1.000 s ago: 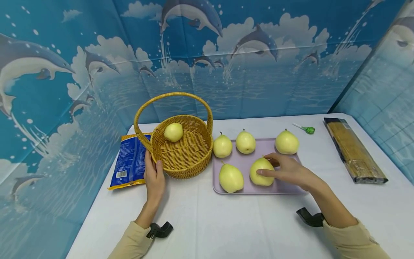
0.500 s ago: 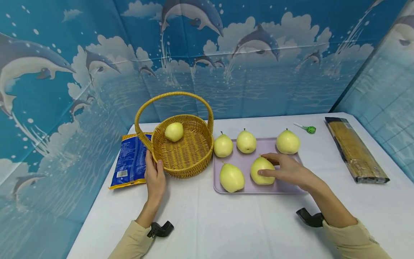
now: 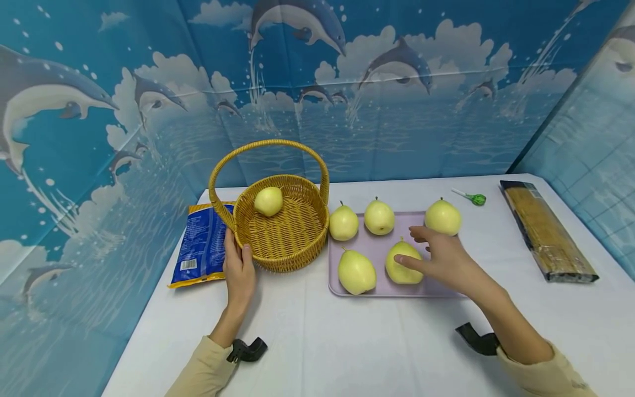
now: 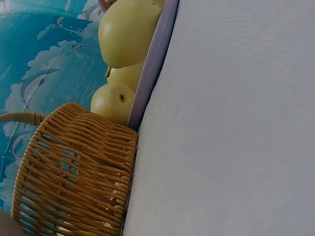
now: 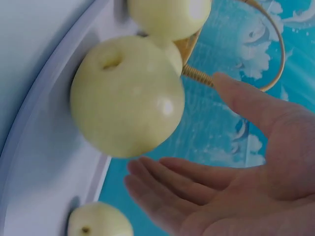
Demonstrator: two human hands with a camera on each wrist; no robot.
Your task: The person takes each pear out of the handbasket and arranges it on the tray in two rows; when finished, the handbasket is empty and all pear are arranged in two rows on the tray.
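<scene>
My left hand (image 3: 240,275) rests with extended fingers against the left outer side of a woven basket (image 3: 292,261) with a tall hoop handle. Inside the basket lies one pale yellow-green pear (image 3: 269,201). To its right is a lilac tray (image 3: 379,252) bearing several more pears. My right hand (image 3: 446,262) hovers over the tray's right half, thumb and fingers spread around a front pear (image 3: 403,270). A gap shows between that hand and the large pear (image 5: 125,98) in the right wrist view. The left wrist view shows mostly basket weave (image 4: 74,172) and little of the hand.
A blue and orange packet (image 3: 200,242) lies left of the basket, partly behind it. Behind the tray is a green lollipop (image 3: 477,199). A long brown package (image 3: 548,231) lies at the right. A dolphin-print curtain (image 3: 297,149) borders the table's back and sides.
My right hand has let go of the front pear and moved slightly up and to the right, its fingers spreading. The pear stays on the tray. The left hand keeps its place at the basket.
</scene>
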